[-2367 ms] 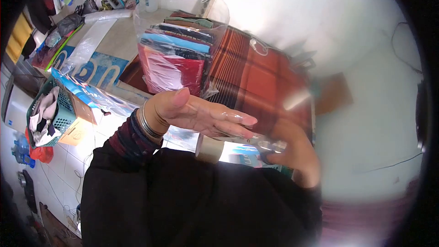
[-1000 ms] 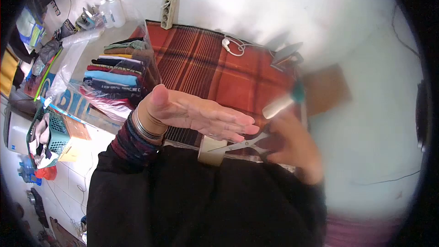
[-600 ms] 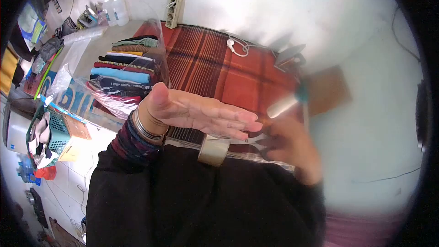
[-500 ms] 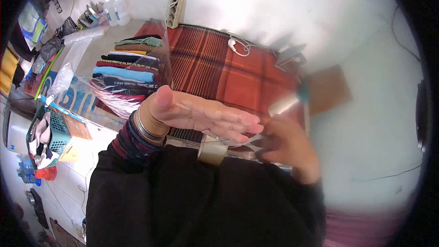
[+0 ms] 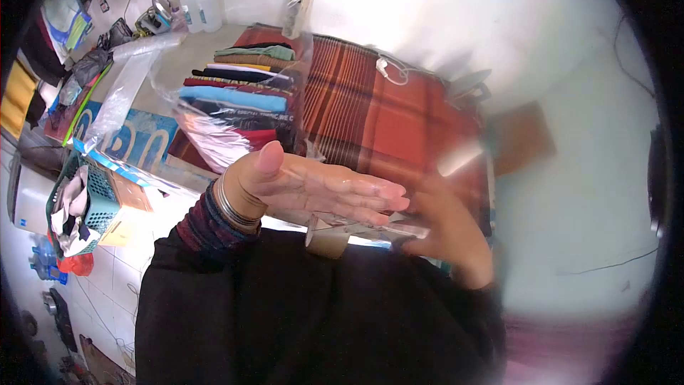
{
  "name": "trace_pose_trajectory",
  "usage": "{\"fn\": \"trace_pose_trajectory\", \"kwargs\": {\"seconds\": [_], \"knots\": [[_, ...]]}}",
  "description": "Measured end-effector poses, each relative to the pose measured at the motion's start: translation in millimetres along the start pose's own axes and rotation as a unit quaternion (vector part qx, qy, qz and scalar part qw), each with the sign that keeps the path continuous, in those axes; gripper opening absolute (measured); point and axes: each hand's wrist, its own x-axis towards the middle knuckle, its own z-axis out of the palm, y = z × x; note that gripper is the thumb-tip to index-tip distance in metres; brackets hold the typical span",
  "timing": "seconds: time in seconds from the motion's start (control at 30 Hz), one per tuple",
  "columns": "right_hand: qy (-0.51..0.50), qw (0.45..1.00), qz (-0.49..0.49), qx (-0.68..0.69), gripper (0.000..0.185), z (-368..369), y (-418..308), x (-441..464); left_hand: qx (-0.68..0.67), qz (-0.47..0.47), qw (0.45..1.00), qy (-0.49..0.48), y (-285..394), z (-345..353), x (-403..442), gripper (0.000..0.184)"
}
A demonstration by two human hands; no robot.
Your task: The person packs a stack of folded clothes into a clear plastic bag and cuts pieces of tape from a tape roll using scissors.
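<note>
My left hand (image 5: 320, 187) is stretched out flat, palm showing and fingers together, with bangles at the wrist. Shiny clear film seems to lie on its palm and fingers. Just below its fingers, against my black top, is a roll of tape (image 5: 328, 237). A glossy clear strip (image 5: 402, 229) runs from near the roll toward my right hand (image 5: 456, 224). Motion smears the right fingers, so their grip is unclear. Beyond the left hand, a stack of folded clothes (image 5: 239, 98) lies in a clear plastic bag (image 5: 306, 110) on a red plaid cloth (image 5: 349, 110).
A power strip (image 5: 296, 13) and a white charger with cable (image 5: 382, 66) lie by the wall. Two translucent bottles (image 5: 209, 7) stand at the back left. On the left is a green basket (image 5: 105, 203) holding cloth. A brown board (image 5: 524, 139) is at right.
The view has shifted, so the clothes stack and plaid cloth appear further right. My left hand stays flat in nearly the same pose. My right hand remains blurred, slightly displaced.
</note>
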Motion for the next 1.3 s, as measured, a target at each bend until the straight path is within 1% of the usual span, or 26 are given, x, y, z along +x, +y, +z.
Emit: {"fn": "trace_pose_trajectory", "kwargs": {"seconds": [0.1, 0.17, 0.27, 0.43, 0.53, 0.7, 0.8, 0.93, 1.0, 1.03, 1.13, 1.2, 1.27, 1.3], "knots": [[-0.001, 1.000, -0.025, 0.008, 0.043, 13.8, -7.1, -0.3, 0.004, -0.001, 1.000, -0.003, -2.5, 6.5, -10.1, 0.105], [-0.001, 1.000, -0.028, 0.003, 0.043, 18.7, -18.5, -0.1, -0.003, 0.031, 0.998, -0.050, -8.0, 5.9, -18.2, 0.102], [0.004, 0.999, -0.033, 0.003, 0.044, 27.1, -33.2, 0.1, 0.003, 0.033, 0.998, -0.054, -5.6, 17.5, -28.3, 0.099], [-0.011, 0.999, -0.036, 0.021, 0.044, 42.9, -46.1, -1.4, -0.009, 0.032, 0.999, -0.032, -7.6, 36.7, -48.6, 0.098], [-0.026, 0.999, -0.020, 0.019, 0.043, 48.9, -55.9, -2.5, -0.010, 0.025, 1.000, -0.014, -7.9, 47.9, -58.5, 0.096], [-0.027, 0.999, -0.011, 0.026, 0.042, 56.2, -71.1, -2.5, 0.002, 0.026, 1.000, -0.003, -7.8, 60.5, -65.3, 0.095], [-0.010, 1.000, -0.028, 0.006, 0.042, 56.2, -75.3, -4.2, -0.009, 0.036, 0.999, -0.005, -12.3, 60.5, -65.7, 0.097], [-0.025, 0.999, -0.020, -0.002, 0.042, 56.2, -67.7, -8.5, -0.007, 0.031, 0.999, -0.011, -13.1, 58.9, -61.8, 0.099], [-0.056, 0.998, -0.007, 0.003, 0.043, 55.6, -60.1, -12.5, -0.005, 0.027, 1.000, -0.015, -15.9, 56.1, -58.5, 0.099], [-0.056, 0.998, -0.004, 0.004, 0.043, 55.2, -55.5, -15.1, -0.009, 0.025, 1.000, -0.016, -18.2, 53.8, -56.6, 0.099], [-0.058, 0.998, -0.019, -0.006, 0.041, 49.2, -45.4, -20.7, -0.011, 0.016, 1.000, -0.017, -25.2, 42.0, -46.8, 0.101], [-0.035, 0.999, 0.027, 0.017, 0.046, 41.2, -46.0, -22.3, -0.008, 0.008, 1.000, -0.018, -30.3, 32.8, -39.1, 0.103], [-0.027, 0.999, 0.033, -0.004, 0.049, 32.2, -32.5, -31.4, -0.032, -0.060, 0.997, 0.029, -31.6, 22.3, -32.4, 0.109], [-0.021, 0.999, 0.038, -0.022, 0.053, 25.9, -24.4, -36.2, -0.030, -0.061, 0.997, 0.026, -32.5, 15.8, -27.0, 0.109]]}}
